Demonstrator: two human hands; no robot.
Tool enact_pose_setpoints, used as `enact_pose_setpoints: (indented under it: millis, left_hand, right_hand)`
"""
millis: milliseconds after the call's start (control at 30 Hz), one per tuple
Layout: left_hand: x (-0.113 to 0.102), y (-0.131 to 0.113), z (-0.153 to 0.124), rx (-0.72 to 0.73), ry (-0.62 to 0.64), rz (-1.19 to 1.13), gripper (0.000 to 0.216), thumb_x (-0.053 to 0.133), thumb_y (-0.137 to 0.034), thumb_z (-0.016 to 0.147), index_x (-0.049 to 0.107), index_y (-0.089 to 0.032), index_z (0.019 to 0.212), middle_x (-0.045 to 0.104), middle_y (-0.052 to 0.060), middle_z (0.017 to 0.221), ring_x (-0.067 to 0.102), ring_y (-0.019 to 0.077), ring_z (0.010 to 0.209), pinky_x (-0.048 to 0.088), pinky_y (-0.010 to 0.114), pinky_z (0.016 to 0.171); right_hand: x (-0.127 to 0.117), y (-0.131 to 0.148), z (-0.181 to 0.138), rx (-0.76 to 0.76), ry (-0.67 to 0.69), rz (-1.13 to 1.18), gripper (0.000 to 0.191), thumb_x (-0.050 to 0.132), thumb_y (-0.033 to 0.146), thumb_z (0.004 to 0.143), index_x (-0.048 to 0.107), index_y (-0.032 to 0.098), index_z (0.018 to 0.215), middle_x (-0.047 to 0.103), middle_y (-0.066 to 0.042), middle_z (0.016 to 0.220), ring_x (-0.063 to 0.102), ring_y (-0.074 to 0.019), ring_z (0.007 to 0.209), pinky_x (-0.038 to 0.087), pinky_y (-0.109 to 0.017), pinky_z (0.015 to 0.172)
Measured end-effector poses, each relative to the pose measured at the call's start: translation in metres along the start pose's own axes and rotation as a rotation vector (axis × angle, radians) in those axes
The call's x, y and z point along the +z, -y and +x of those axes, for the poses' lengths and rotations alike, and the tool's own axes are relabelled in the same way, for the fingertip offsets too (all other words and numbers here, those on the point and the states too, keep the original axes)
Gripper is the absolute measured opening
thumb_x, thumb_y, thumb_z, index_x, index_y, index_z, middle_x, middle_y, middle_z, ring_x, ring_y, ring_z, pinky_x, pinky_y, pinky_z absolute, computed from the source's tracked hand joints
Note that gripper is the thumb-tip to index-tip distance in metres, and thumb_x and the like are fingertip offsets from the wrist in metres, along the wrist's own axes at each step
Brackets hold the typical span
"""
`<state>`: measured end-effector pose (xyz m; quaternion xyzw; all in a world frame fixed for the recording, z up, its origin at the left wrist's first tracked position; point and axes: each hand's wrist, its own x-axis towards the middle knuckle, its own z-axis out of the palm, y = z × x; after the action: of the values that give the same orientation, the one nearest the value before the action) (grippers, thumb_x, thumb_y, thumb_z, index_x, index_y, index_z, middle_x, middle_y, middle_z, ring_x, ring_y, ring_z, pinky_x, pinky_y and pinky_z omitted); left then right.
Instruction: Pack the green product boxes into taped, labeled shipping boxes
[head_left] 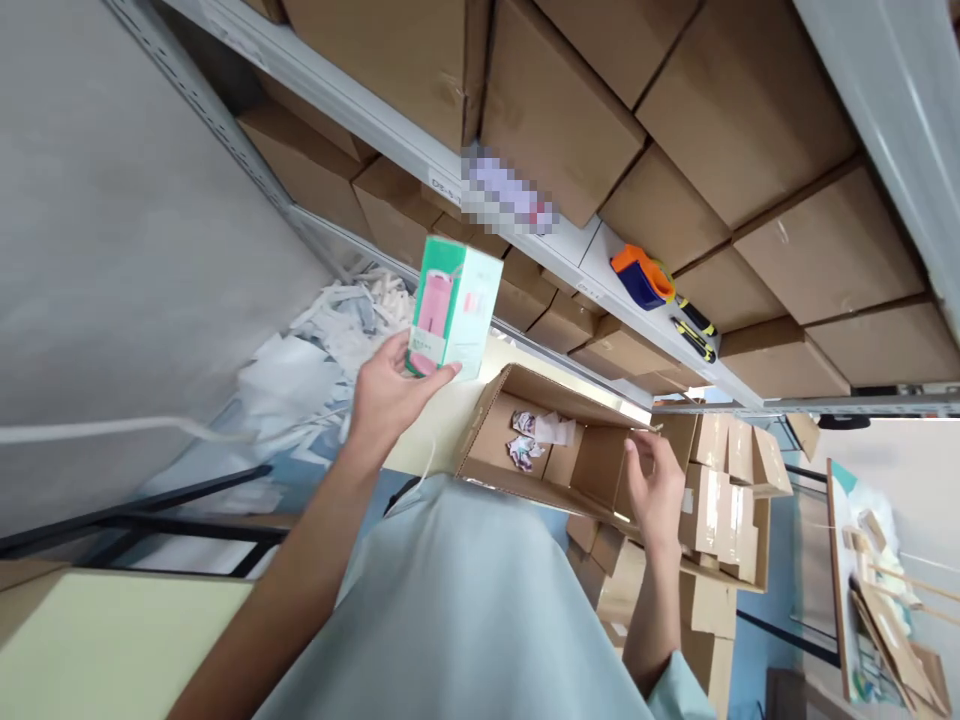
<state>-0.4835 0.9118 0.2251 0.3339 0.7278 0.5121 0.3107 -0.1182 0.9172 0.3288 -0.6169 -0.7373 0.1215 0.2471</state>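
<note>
My left hand [390, 390] is closed round the lower end of a green and white product box [452, 305] with a pink item pictured on it, held up above the table. My right hand [654, 480] grips the right side wall of an open cardboard carton [577, 470] in front of me. Inside the carton lie a few crumpled printed papers [536, 435]. My pale blue garment fills the bottom centre.
Metal shelving [585, 245] packed with brown cartons runs across the top; an orange and blue tape dispenser [641, 277] and yellow-black cutters [694, 330] lie on its ledge. Paper scraps [330, 340] are piled at left. Stacked small cartons [720, 510] stand at right. A pale yellow tabletop [112, 640] is lower left.
</note>
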Motion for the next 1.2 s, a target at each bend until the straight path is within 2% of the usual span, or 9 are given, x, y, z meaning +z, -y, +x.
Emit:
enact_pose_setpoints:
  millis: [100, 200, 333, 433, 633, 800, 900, 1000, 1200]
  left_hand:
    - [-0.013, -0.067, -0.034, 0.052, 0.036, -0.132, 0.088, 0.091, -0.043, 0.069, 0.065, -0.017, 0.149, 0.074, 0.01, 0.143, 0.074, 0.0279, 0.126, 0.066, 0.043, 0.11]
    - [-0.008, -0.103, -0.059, 0.151, 0.2, -0.049, 0.083, 0.09, -0.042, 0.069, 0.068, -0.026, 0.147, 0.075, 0.003, 0.142, 0.074, 0.0268, 0.123, 0.065, 0.044, 0.113]
    - [0.02, -0.1, -0.077, 0.244, 0.491, 0.209, 0.067, 0.081, -0.032, 0.074, 0.073, -0.033, 0.141, 0.076, -0.001, 0.139, 0.075, 0.0288, 0.122, 0.064, 0.039, 0.108]
    - [0.045, -0.08, -0.083, 0.288, 0.699, 0.42, 0.067, 0.076, -0.023, 0.073, 0.073, -0.034, 0.139, 0.077, 0.001, 0.138, 0.074, 0.0307, 0.124, 0.063, 0.037, 0.106]
    - [0.088, -0.038, -0.076, 0.393, 0.978, 0.648, 0.067, 0.067, -0.007, 0.07, 0.073, -0.029, 0.133, 0.077, 0.006, 0.129, 0.073, 0.033, 0.126, 0.058, 0.04, 0.107]
    - [0.135, 0.005, -0.053, 0.387, 1.084, 0.884, 0.063, 0.08, -0.007, 0.067, 0.071, -0.021, 0.128, 0.073, 0.016, 0.134, 0.071, 0.04, 0.13, 0.055, 0.047, 0.113]
    - [0.17, 0.026, -0.045, 0.396, 1.121, 1.058, 0.065, 0.087, -0.007, 0.071, 0.068, -0.013, 0.134, 0.07, 0.025, 0.137, 0.07, 0.0426, 0.129, 0.058, 0.051, 0.109]
    - [0.201, 0.042, -0.041, 0.351, 1.102, 1.144, 0.046, 0.083, -0.027, 0.094, 0.069, -0.01, 0.134, 0.071, 0.022, 0.134, 0.073, 0.0351, 0.12, 0.062, 0.052, 0.103]
    - [0.224, 0.068, -0.038, 0.288, 1.058, 1.19, 0.046, 0.074, -0.043, 0.105, 0.066, -0.018, 0.143, 0.068, 0.014, 0.143, 0.071, 0.0285, 0.122, 0.064, 0.051, 0.102]
  right_hand:
    - [-0.016, 0.008, 0.016, -0.122, -0.054, 0.034, 0.034, 0.061, 0.049, 0.112, 0.074, 0.02, 0.126, 0.079, -0.013, 0.118, 0.077, -0.027, 0.108, 0.064, -0.048, 0.101]
    - [-0.04, 0.01, 0.02, -0.238, -0.123, 0.056, 0.043, 0.07, 0.043, 0.109, 0.065, 0.024, 0.147, 0.076, -0.014, 0.133, 0.075, -0.0288, 0.121, 0.065, -0.051, 0.104]
    - [-0.065, -0.004, 0.005, -0.357, -0.016, 0.11, 0.082, 0.079, 0.039, 0.104, 0.037, 0.035, 0.174, 0.064, -0.013, 0.156, 0.068, -0.0319, 0.137, 0.067, -0.054, 0.105]
    - [-0.062, -0.027, -0.01, -0.375, 0.209, 0.09, 0.082, 0.075, 0.035, 0.107, 0.032, 0.04, 0.176, 0.057, -0.01, 0.165, 0.064, -0.0319, 0.144, 0.065, -0.055, 0.112]
    - [-0.002, -0.071, -0.012, -0.341, 0.654, -0.235, 0.068, 0.079, 0.033, 0.101, 0.054, 0.019, 0.162, 0.067, -0.016, 0.149, 0.072, -0.0339, 0.126, 0.065, -0.048, 0.105]
    - [0.061, -0.076, 0.016, -0.404, 0.971, -0.568, 0.058, 0.078, 0.035, 0.099, 0.062, 0.003, 0.144, 0.069, -0.025, 0.138, 0.077, -0.0356, 0.111, 0.064, -0.043, 0.093]
    - [0.099, -0.073, 0.032, -0.419, 1.06, -0.651, 0.07, 0.086, 0.037, 0.093, 0.059, -0.001, 0.146, 0.066, -0.031, 0.144, 0.076, -0.0356, 0.115, 0.063, -0.041, 0.093]
    - [0.133, -0.068, 0.043, -0.418, 1.094, -0.682, 0.079, 0.096, 0.035, 0.084, 0.06, -0.002, 0.144, 0.069, -0.031, 0.141, 0.073, -0.0348, 0.122, 0.062, -0.04, 0.097]
    - [0.176, -0.065, 0.043, -0.388, 1.164, -0.734, 0.047, 0.086, 0.033, 0.099, 0.07, 0.01, 0.137, 0.073, -0.018, 0.139, 0.072, -0.0295, 0.127, 0.062, -0.046, 0.107]
